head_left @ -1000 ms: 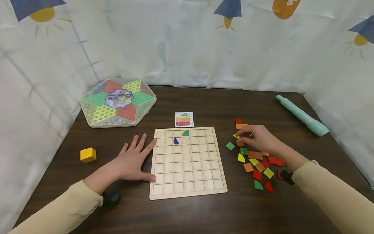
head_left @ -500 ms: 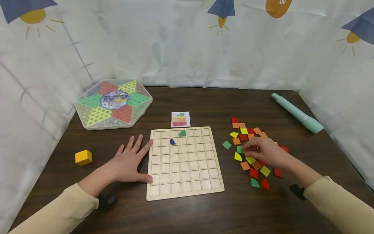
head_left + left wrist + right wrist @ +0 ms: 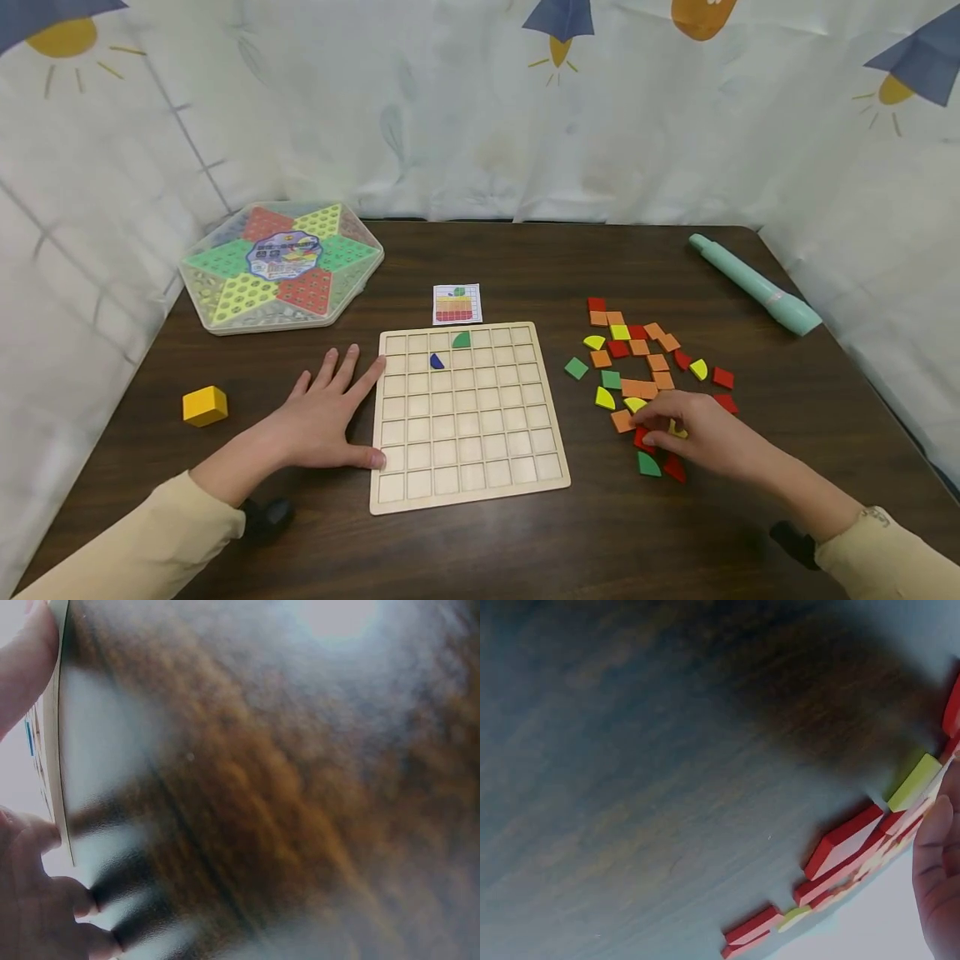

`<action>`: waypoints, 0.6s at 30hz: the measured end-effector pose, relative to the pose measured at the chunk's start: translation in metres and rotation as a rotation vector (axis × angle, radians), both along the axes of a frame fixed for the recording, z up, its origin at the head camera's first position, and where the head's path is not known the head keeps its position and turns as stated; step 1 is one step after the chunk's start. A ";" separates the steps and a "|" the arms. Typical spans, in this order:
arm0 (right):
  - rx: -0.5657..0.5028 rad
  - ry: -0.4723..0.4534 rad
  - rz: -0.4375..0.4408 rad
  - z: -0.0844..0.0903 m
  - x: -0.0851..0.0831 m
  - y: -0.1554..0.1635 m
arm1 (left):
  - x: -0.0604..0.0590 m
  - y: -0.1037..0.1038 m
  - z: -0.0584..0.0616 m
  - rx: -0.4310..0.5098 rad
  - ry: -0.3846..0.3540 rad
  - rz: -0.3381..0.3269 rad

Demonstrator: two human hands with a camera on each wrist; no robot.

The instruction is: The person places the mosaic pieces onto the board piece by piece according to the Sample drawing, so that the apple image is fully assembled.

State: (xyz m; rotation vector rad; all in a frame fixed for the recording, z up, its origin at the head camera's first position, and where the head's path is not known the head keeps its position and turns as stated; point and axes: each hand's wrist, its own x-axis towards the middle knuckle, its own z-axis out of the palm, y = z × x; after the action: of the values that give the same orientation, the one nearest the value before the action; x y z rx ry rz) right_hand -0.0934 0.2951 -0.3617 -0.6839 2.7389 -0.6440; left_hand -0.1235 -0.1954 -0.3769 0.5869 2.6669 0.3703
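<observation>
A wooden grid board point(image 3: 468, 500) lies at the middle of the dark table. It holds a green quarter-round piece point(image 3: 461, 340) and a blue piece point(image 3: 436, 362) near its far edge. My left hand point(image 3: 337, 412) lies flat beside the board, fingers spread, thumb and forefinger touching its left edge point(image 3: 56, 750). My right hand point(image 3: 671, 429) is over the near end of a pile of coloured tiles point(image 3: 645, 367), fingers bent down on them. A yellow tile point(image 3: 678, 432) shows partly under the fingers, a red one point(image 3: 643, 439) beside them. The right wrist view has a fingertip point(image 3: 937, 862) next to a yellow-green tile point(image 3: 915, 784).
A small pattern card point(image 3: 457, 304) lies just beyond the board. A hexagonal game box point(image 3: 281, 265) stands at the back left, a yellow cube point(image 3: 204, 406) at the left, a teal tube point(image 3: 753, 283) at the back right. Curtains close in three sides.
My right hand let go of the yellow quarter-round at the pile's far end and moved toward me to the pile's near end. The left hand stayed put.
</observation>
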 end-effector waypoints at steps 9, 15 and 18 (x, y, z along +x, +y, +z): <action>0.040 0.069 -0.044 0.005 -0.038 -0.021 | 0.001 -0.002 -0.002 0.009 -0.005 0.003; 0.109 0.014 -0.071 0.005 -0.052 -0.028 | 0.000 -0.001 0.000 0.011 -0.007 0.005; 0.122 -0.009 -0.088 0.004 -0.054 -0.030 | 0.001 0.000 0.001 0.004 -0.013 0.008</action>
State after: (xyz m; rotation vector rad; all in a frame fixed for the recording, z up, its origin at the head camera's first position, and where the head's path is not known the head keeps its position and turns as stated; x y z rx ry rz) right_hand -0.1473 0.2654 -0.3576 -0.5338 2.7858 -0.4915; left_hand -0.1229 -0.1954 -0.3764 0.5739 2.6573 0.3803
